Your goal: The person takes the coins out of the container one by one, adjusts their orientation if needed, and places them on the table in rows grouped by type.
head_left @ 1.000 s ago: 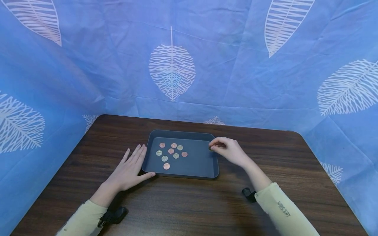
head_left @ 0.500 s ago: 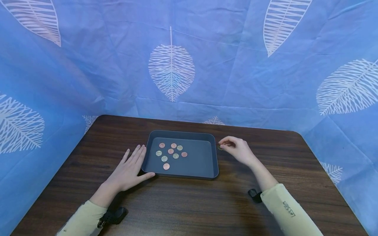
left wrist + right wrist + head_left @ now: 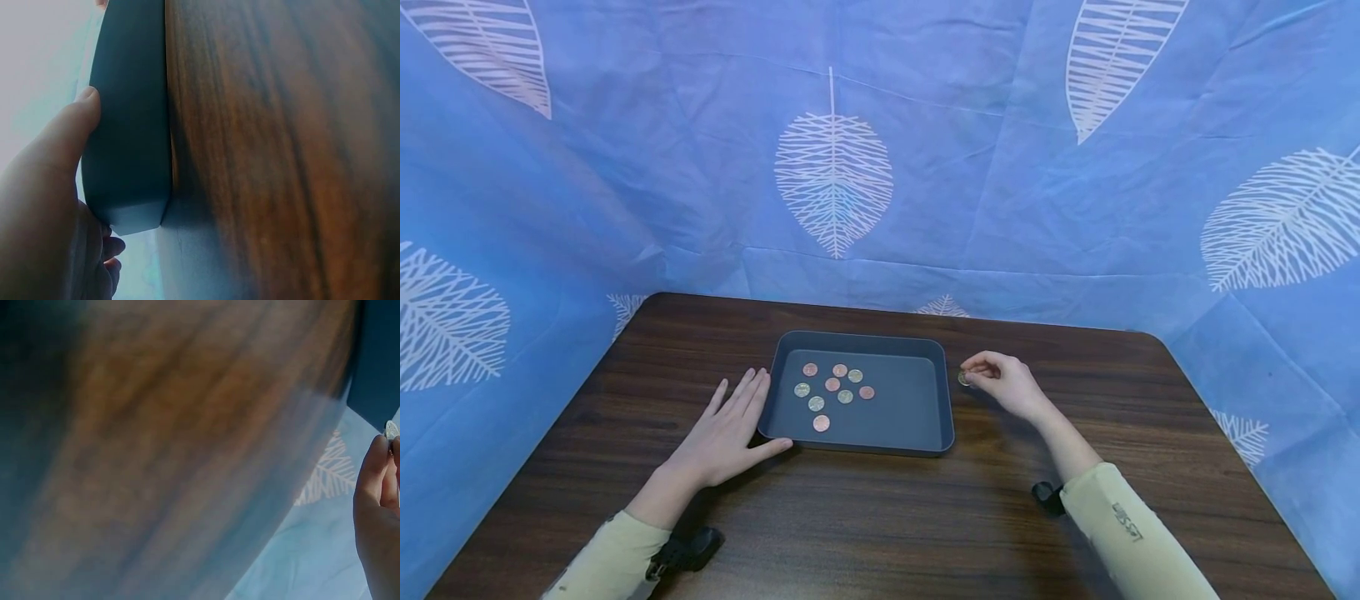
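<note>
A dark grey rectangular tray (image 3: 910, 450) lies on the brown wooden table. Several coins, some copper and some silvery, are spread over its left half, among them a copper coin (image 3: 822, 423) nearest the front. My left hand (image 3: 722, 437) rests at the tray's left front corner, fingers straight along its side and thumb on the front rim. Just right of the tray, my right hand (image 3: 1009, 387) pinches a coin (image 3: 964, 378) between thumb and fingertips. In the right wrist view this coin (image 3: 392, 430) stands on edge in the fingertips, partly cut off by the frame.
The wooden table (image 3: 880, 533) reaches around the tray on all sides. A blue cloth with white leaf prints (image 3: 835, 183) hangs behind the table's far edge and at both sides. Black wrist cameras (image 3: 1047, 497) sit at the sleeve cuffs.
My right hand has moved right with its coin, from over the tray's right rim to beside the tray. Over the last half second it has shifted only slightly. My left hand has stayed in place.
</note>
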`<state>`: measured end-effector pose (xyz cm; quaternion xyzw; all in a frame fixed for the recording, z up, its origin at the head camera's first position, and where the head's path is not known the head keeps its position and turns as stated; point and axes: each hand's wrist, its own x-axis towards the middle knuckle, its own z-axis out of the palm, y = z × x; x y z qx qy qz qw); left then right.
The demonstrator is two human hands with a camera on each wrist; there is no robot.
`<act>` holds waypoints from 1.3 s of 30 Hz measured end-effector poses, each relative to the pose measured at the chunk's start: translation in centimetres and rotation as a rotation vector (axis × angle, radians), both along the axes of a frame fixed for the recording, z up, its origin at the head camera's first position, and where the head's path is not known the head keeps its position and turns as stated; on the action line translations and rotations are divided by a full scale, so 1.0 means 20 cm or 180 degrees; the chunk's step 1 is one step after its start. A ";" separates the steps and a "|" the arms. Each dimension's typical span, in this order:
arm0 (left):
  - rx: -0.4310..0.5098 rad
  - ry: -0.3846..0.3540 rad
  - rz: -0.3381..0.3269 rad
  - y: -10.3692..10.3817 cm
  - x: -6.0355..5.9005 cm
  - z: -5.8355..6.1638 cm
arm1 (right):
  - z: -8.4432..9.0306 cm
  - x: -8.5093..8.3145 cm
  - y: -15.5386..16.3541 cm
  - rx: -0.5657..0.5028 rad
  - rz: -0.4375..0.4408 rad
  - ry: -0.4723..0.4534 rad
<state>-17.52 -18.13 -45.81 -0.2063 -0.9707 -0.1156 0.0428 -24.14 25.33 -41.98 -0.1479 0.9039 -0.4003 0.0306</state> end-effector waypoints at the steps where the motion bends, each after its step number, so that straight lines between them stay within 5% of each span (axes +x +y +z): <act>1: -0.0001 0.0000 0.0000 0.00 0.00 0.00 | -0.01 0.00 0.00 0.0010 0.0002 -0.0015; 39: 0.0059 -0.0098 0.0032 0.01 0.01 0.00 | -0.11 -0.06 0.02 0.0397 0.0107 -0.0216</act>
